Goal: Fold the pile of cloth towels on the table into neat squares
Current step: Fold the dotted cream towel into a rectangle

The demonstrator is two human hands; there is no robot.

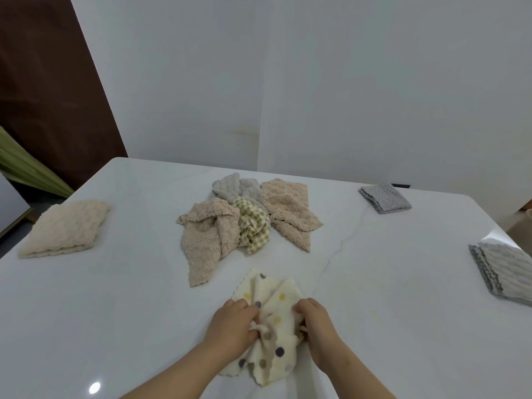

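Hands, left [231,323] and right [318,322], clenched on dotted towel [277,300]; crumpled pile [230,223] beyond, folded beige towel [64,228] far left.

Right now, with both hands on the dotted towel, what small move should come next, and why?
Probably draw the left hand and right hand apart to spread the dotted towel flat on the table. It lies bunched and creased between the two grips, so a clean square fold cannot start until it is flat.
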